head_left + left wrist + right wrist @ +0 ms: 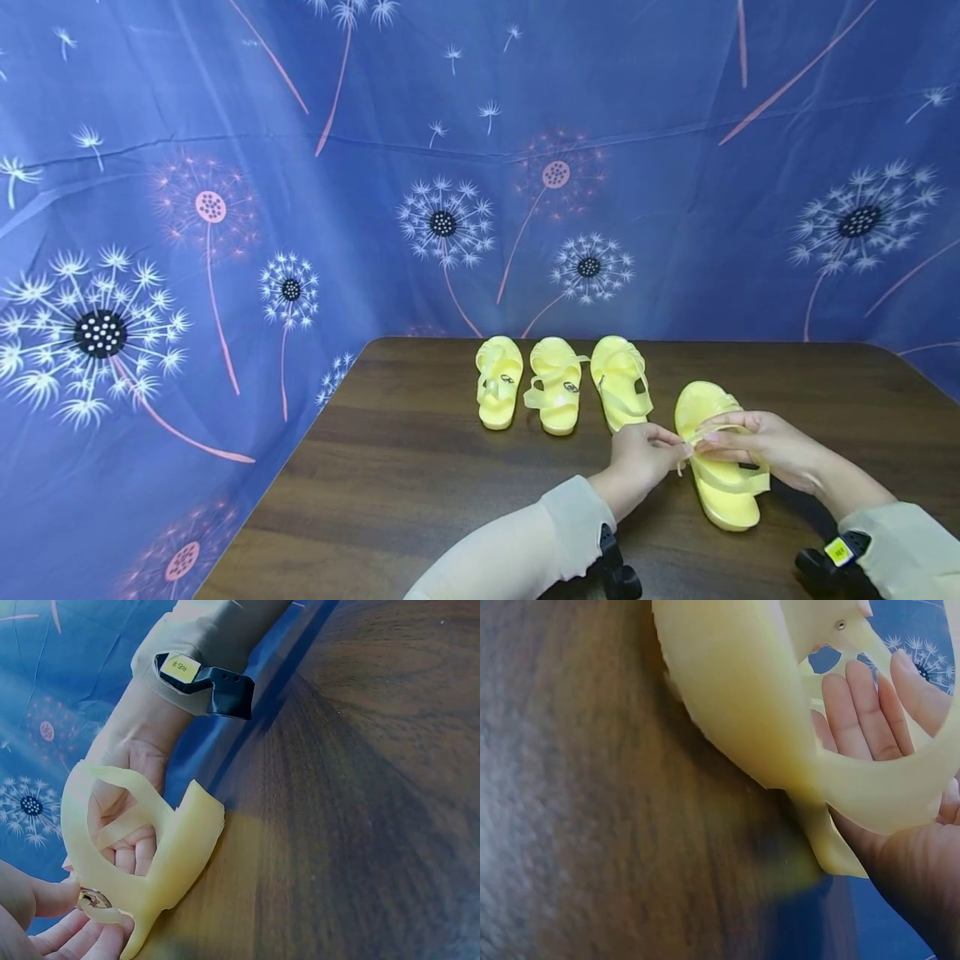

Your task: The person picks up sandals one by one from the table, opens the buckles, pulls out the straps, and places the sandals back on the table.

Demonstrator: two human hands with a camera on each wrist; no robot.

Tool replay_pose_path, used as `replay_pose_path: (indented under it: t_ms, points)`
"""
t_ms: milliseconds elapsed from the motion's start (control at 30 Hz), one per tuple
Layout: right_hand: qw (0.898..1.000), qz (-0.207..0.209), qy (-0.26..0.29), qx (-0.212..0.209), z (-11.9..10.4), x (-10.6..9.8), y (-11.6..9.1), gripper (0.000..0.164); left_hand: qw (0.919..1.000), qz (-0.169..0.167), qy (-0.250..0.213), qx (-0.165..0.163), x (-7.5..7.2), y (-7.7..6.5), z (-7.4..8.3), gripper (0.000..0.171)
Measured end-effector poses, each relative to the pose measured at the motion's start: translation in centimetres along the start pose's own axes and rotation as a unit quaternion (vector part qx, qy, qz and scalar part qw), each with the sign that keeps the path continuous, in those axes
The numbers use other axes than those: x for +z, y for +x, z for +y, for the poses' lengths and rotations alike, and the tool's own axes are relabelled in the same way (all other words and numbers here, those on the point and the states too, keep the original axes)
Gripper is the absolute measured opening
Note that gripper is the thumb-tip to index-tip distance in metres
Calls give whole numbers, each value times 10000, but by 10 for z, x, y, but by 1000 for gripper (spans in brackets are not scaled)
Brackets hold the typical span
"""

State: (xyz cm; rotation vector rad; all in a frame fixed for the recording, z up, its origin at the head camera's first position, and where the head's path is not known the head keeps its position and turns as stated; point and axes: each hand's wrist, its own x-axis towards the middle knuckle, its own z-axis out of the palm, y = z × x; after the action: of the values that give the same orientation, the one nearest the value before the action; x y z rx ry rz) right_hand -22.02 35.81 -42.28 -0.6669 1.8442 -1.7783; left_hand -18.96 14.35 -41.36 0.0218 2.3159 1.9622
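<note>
A pale yellow sandal (727, 510) lies on the table at the right, its straps rising above the sole. My left hand (643, 460) pinches a strap end at the sandal's left side. In the left wrist view, the thumb and fingers of that hand are at a strap end with a dark oval emblem (96, 899). From the other side, my right hand (772, 450) holds the upper strap between thumb and fingers. Through the strap openings in the left wrist view, curled fingers (136, 853) of the right hand show. The exact join between strap ends is partly hidden by fingertips.
Three more yellow sandals stand in a row to the left: one at the far left (498, 408), a middle one (557, 417) and one (613, 358) nearest my left hand. The brown wooden table (420, 492) meets a blue dandelion-print cloth (360, 208) behind.
</note>
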Motion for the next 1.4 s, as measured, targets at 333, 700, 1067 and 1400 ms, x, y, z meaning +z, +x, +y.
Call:
replay_pose_path:
  t_ms: [333,700,1067,1400]
  points:
    - [9992,110,272,-257,5,1,-3,35,9998,78,-174,-15,4,-1,0,12]
    - [9992,82,255,-306,2,0,-5,35,9998,9,118,153,6,-1,2,13]
    - [9989,469,-95,-18,-1,1,-6,31,9900,-200,1258,608,6,1,6,5]
    - [9987,489,-84,-73,-1,5,-2,29,9875,-237,1353,768,4,6,4,6]
